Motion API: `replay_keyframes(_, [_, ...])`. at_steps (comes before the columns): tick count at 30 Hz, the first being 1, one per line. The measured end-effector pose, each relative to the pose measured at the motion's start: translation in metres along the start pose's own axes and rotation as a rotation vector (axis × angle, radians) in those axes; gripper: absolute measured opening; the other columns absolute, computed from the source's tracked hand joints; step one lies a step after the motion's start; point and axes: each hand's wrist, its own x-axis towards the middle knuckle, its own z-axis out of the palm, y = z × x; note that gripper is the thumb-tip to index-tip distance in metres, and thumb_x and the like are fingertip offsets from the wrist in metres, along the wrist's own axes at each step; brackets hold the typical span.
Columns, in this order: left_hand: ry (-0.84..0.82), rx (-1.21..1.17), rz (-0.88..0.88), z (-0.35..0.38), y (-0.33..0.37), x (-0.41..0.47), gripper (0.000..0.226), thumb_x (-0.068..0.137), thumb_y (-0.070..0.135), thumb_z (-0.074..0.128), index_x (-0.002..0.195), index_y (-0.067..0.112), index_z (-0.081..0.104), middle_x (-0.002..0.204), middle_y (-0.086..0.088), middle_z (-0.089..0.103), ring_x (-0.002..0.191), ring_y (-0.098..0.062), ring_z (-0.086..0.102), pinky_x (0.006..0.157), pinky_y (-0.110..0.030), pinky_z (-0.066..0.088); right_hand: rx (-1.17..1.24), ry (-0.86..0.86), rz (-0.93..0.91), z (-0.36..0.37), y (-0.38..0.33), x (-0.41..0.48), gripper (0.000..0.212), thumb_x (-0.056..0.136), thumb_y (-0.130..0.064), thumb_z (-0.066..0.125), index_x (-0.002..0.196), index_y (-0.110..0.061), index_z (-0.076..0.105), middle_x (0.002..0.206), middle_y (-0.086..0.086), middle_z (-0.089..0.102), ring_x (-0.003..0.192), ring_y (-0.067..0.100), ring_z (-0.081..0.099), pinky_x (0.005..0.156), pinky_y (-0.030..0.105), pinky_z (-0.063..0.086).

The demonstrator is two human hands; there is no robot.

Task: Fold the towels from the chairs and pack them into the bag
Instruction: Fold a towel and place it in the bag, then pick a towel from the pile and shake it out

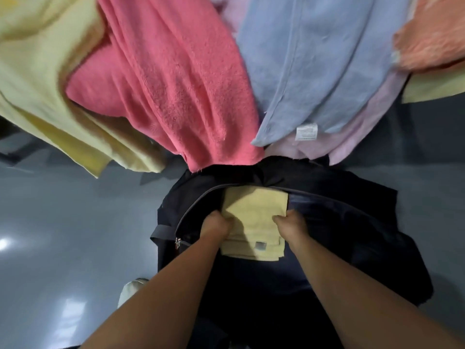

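Your left hand and right hand each grip a side edge of the folded yellow towel, whose long axis runs away from you, its far end inside the open black backpack on the floor.

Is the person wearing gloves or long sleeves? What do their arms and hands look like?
No gloves and no long sleeves. The left hand and the right hand are bare. So are the left forearm and the right forearm, as far as the picture shows. No watch or bracelet on either wrist. Whether there are rings cannot be told.
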Motion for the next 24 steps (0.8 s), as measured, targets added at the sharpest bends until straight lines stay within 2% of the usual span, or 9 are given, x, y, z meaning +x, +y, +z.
replay_keyframes(5, [0.085,-0.036,-0.024,0.007,-0.018,-0.001,0.036,0.099,0.019,0.057,0.126,-0.006,0.059,0.129,-0.024,0.062,0.121,-0.037,0.059,0.088,-0.03,0.046,-0.032,-0.014,-0.029,0.004,0.009,-0.003,0.044,0.095,-0.004,0.062,0.138,-0.008,0.053,0.132,0.013,0.059,0.095,0.024,0.059,0.072,0.03,0.047])
replay_keyframes(9, [0.092,0.026,-0.049,-0.002,-0.018,-0.021,0.039,0.101,0.01,0.047,0.134,-0.013,0.047,0.138,-0.028,0.055,0.129,-0.039,0.053,0.095,-0.032,0.044,-0.07,-0.09,-0.041,0.01,0.0,-0.024,0.044,0.094,-0.003,0.063,0.137,-0.005,0.054,0.124,0.014,0.062,0.089,0.023,0.06,0.062,0.027,0.048])
replay_keyframes(10, [0.074,0.034,-0.047,-0.007,-0.015,-0.029,0.042,0.101,0.012,0.048,0.136,-0.011,0.045,0.139,-0.026,0.054,0.129,-0.037,0.053,0.093,-0.031,0.044,-0.095,-0.088,-0.043,0.008,-0.005,-0.033,0.036,0.095,-0.006,0.063,0.13,-0.005,0.057,0.115,0.014,0.063,0.083,0.022,0.058,0.057,0.025,0.044])
replay_keyframes(12, [0.049,0.022,-0.015,-0.018,-0.007,-0.045,0.043,0.1,0.019,0.052,0.134,-0.007,0.049,0.132,-0.022,0.059,0.122,-0.035,0.058,0.086,-0.031,0.045,-0.187,-0.081,-0.042,-0.004,-0.016,-0.05,0.007,0.094,-0.011,0.061,0.092,-0.007,0.056,0.082,0.008,0.056,0.066,0.019,0.051,0.051,0.026,0.033])
replay_keyframes(13, [0.049,0.017,0.03,-0.024,-0.002,-0.053,0.04,0.098,0.022,0.054,0.128,-0.006,0.054,0.123,-0.02,0.063,0.113,-0.033,0.061,0.081,-0.031,0.045,-0.196,-0.082,-0.047,-0.011,-0.023,-0.056,0.022,0.093,-0.012,0.06,0.076,-0.009,0.047,0.071,0.005,0.047,0.06,0.017,0.045,0.05,0.027,0.028])
replay_keyframes(15, [0.027,0.016,0.144,-0.04,0.009,-0.07,0.032,0.094,0.022,0.058,0.11,-0.005,0.065,0.1,-0.015,0.068,0.092,-0.03,0.064,0.073,-0.031,0.047,-0.221,-0.106,-0.088,-0.03,-0.039,-0.072,0.034,0.092,-0.011,0.059,0.068,-0.014,0.035,0.065,0.003,0.037,0.057,0.017,0.039,0.051,0.028,0.024])
replay_keyframes(19, [-0.022,0.002,0.339,-0.086,0.04,-0.115,0.018,0.086,0.015,0.061,0.079,0.003,0.072,0.075,-0.008,0.072,0.064,-0.018,0.065,0.066,-0.029,0.056,-0.244,-0.106,-0.19,-0.07,-0.084,-0.119,0.01,0.09,-0.015,0.064,0.088,-0.007,0.059,0.071,0.005,0.05,0.062,0.018,0.048,0.053,0.025,0.037])
replay_keyframes(22, [0.025,-0.081,0.467,-0.13,0.073,-0.157,0.02,0.091,0.009,0.06,0.074,0.004,0.068,0.076,-0.014,0.07,0.065,-0.024,0.062,0.065,-0.031,0.053,-0.174,-0.135,-0.302,-0.094,-0.123,-0.154,0.019,0.091,-0.017,0.066,0.105,-0.005,0.065,0.086,0.007,0.058,0.079,0.022,0.057,0.069,0.031,0.047])
replay_keyframes(24, [0.067,-0.108,0.544,-0.163,0.095,-0.185,0.016,0.094,0.005,0.057,0.082,0.001,0.067,0.078,-0.014,0.07,0.064,-0.021,0.063,0.062,-0.028,0.052,-0.132,-0.191,-0.341,-0.113,-0.152,-0.183,0.01,0.094,-0.02,0.064,0.101,-0.014,0.061,0.094,0.004,0.06,0.093,0.023,0.059,0.08,0.035,0.047])
